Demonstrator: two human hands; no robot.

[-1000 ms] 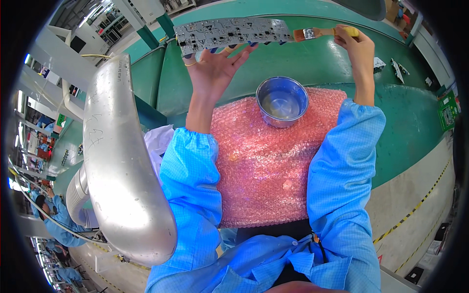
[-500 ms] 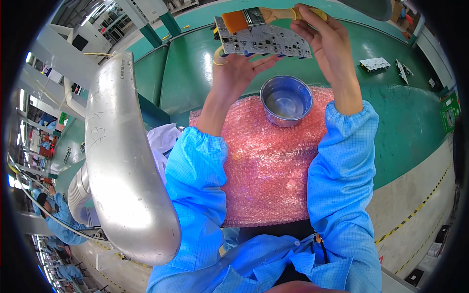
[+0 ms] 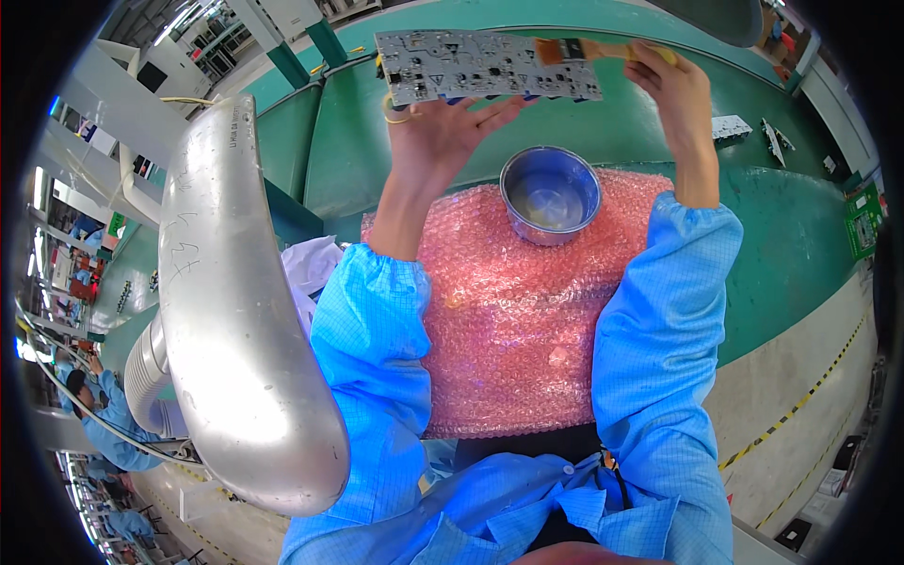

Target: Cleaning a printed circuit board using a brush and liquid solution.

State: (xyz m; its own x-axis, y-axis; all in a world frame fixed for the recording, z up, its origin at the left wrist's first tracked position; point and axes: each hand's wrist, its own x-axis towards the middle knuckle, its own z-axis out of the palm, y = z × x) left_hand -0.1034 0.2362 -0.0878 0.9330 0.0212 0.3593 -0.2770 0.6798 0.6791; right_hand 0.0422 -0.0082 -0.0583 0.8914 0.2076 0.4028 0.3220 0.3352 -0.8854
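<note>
My left hand [image 3: 438, 137] holds up a long grey-white circuit board [image 3: 461, 64] from below, over the far part of the green bench. Small dark components cover the board's face. Closed round the handle of a brush [image 3: 565, 51], my right hand [image 3: 673, 89] is at the board's right side. The orange-brown bristles overlap the board's right part. Below the board a metal bowl [image 3: 551, 196] with some cloudy liquid stands on pink bubble wrap [image 3: 518, 339]. Part of my left hand's fingers is hidden behind the board.
A large silver extraction hood [image 3: 235, 311] on a ribbed hose rises at my left. White plastic [image 3: 311, 268] lies beside it. On the green bench [image 3: 772, 254], several boards [image 3: 730, 127] lie at the far right, with a green circuit board [image 3: 862, 221] near the right edge. People in blue work at the far left.
The brush has moved right and slightly down, from the board's left end to its right part. My left hand and the board have shifted a little left, and the board's face shows more fully.
</note>
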